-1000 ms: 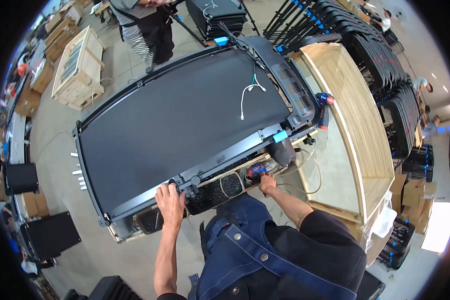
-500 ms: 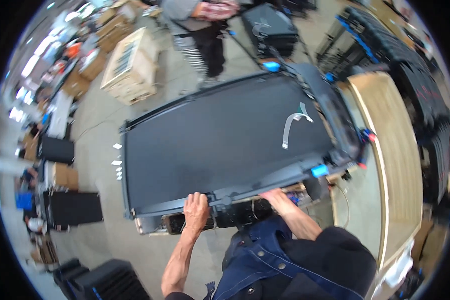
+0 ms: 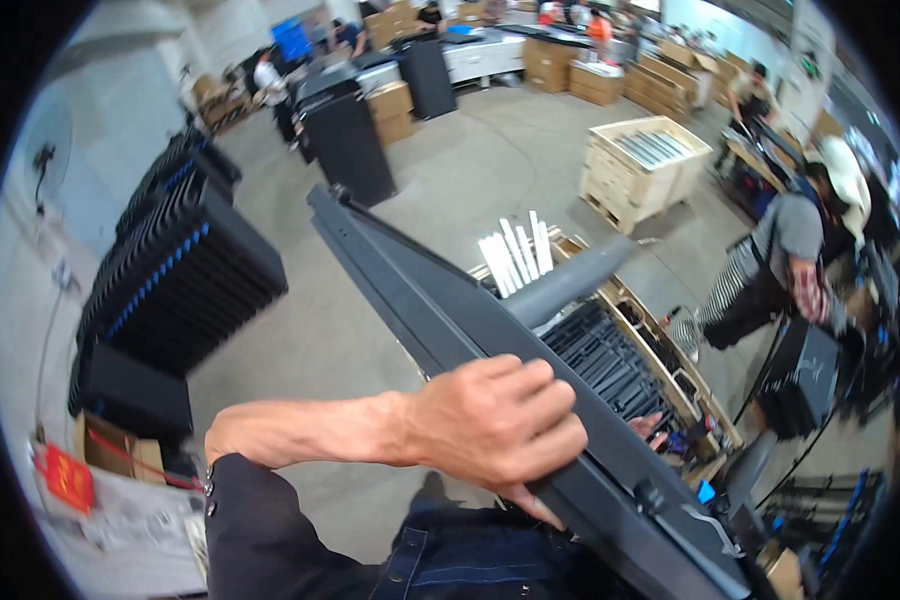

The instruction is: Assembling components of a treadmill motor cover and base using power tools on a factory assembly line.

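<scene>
A long dark-grey treadmill deck (image 3: 400, 300) is tipped up on its side, running from the upper left to the lower right in front of me. My left hand (image 3: 505, 420) is closed over its upper edge rail, knuckles up. Beyond the deck, a small part of a hand, seemingly my right hand (image 3: 650, 428), shows; the deck hides its arm and its grip cannot be made out. Behind the deck, a wooden crate (image 3: 705, 395) holds many dark bars (image 3: 610, 355), with a grey tube (image 3: 575, 283) across it and white strips (image 3: 510, 255) standing at its far end.
Stacked black treadmill parts (image 3: 185, 270) stand at the left near a wall fan (image 3: 50, 155). A pale wooden crate (image 3: 635, 175) is farther off on the grey floor. At the right, a co-worker in a grey shirt (image 3: 800, 235) bends over a black unit (image 3: 800, 380).
The deck has gone from lying flat to tipped on its side, uncovering the crate of bars. My view has swung left, and my left hand now grips the raised edge.
</scene>
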Tool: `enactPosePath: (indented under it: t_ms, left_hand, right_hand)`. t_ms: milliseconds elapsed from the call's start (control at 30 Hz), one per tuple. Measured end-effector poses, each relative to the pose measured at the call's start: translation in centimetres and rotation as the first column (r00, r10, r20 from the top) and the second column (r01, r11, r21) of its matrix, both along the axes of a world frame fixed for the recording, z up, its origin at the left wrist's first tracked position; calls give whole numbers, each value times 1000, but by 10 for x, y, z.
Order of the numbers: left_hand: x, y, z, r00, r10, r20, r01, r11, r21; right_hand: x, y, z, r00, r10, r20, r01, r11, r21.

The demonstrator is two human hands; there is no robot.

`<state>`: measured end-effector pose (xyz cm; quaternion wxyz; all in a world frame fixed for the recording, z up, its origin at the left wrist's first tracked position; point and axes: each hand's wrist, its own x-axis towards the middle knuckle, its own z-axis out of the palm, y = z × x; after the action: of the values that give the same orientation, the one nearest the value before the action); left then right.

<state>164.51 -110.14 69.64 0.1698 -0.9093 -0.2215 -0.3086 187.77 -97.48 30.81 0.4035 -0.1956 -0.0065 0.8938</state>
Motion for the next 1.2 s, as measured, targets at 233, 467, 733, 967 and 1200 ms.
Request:
enactPosePath:
  t_ms: [233,467,733,967,1200]
  left_hand:
    - [-153,-11,21,989,-14,146,-15,980,196]
    - [-371,-17,19,972,59,227,-93,985,145]
    - [-617,73,29,963,40,265,-71,992,106]
    - [-639,182,-15,788,-44,614,71,997,-20]
    - [-830,365,-102,442,619,649,436,484,-759]
  right_hand:
    - [-102,33,0,957,242,157,-248,969,19]
    - [-268,39,-5,918,320,233,-328,945,-4]
    - [-457,86,-3,870,421,258,-419,906,-65]
    - [-574,187,-36,897,383,221,-382,923,-52]
    - [-682,378,-57,900,410,151,-413,911,-14]
